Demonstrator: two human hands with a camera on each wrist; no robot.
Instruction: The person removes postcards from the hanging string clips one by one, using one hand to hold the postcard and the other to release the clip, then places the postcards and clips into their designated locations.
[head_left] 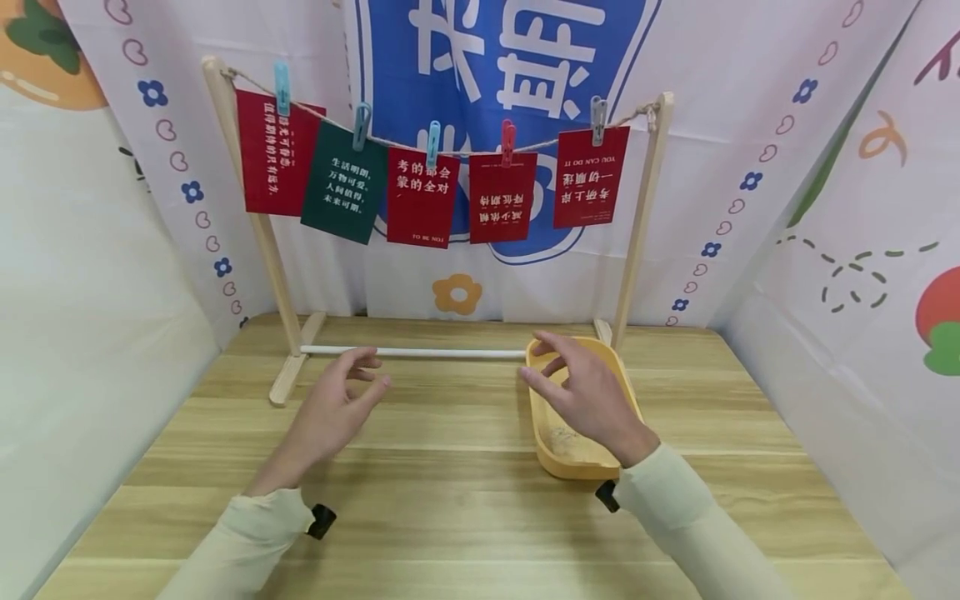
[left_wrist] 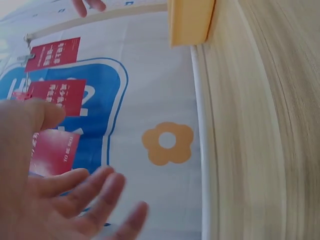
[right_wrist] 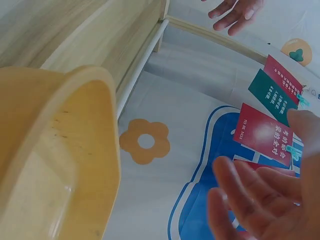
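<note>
Both hands hover over the table with nothing in them. The left hand (head_left: 333, 408), fingers loosely bent, is in front of the left end of a white rod (head_left: 450, 353). Above the yellow basket (head_left: 545, 454) is the right hand (head_left: 588, 392), its fingers also loosely bent. Behind them a twine line hangs between two wooden posts. Clipped to it are a red card (head_left: 258, 179) at the far left, a green card (head_left: 341, 200), and red cards at the middle (head_left: 420, 212), right of middle (head_left: 501, 204) and far right (head_left: 588, 187). The clothespins are blue, red (head_left: 508, 137) and grey (head_left: 598, 117).
The wooden stand has a left post (head_left: 273, 267) on a foot (head_left: 288, 375) and a right post (head_left: 641, 225). A white printed cloth (head_left: 315, 283) backs the wood-grain table (head_left: 420, 517). White walls rise at both sides.
</note>
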